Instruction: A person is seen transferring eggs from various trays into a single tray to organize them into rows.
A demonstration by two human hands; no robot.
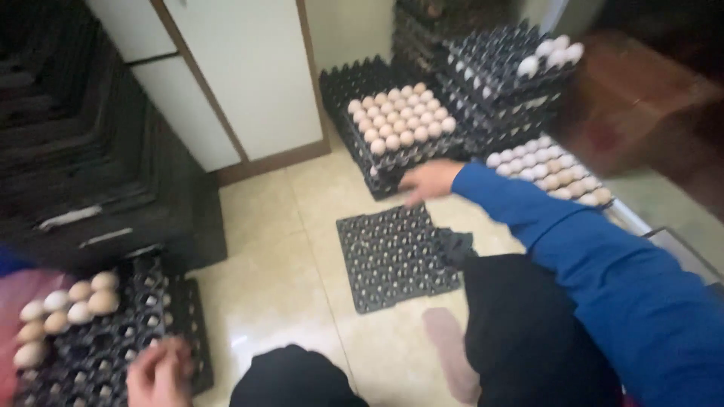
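Empty black egg tray (396,256), flat on floor: right hand (428,182) beyond its far edge, fingers spread, holding nothing; left hand (160,373), half-curled, grip unclear, over partly filled tray (105,339) well leftward.

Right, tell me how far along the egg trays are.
Done: a full tray tops a stack by the wall, another sits to its right. In hand: the right hand reaches over an empty black tray on the floor; the left hand rests at a tray holding only a few eggs. Left: most of its cups are empty.
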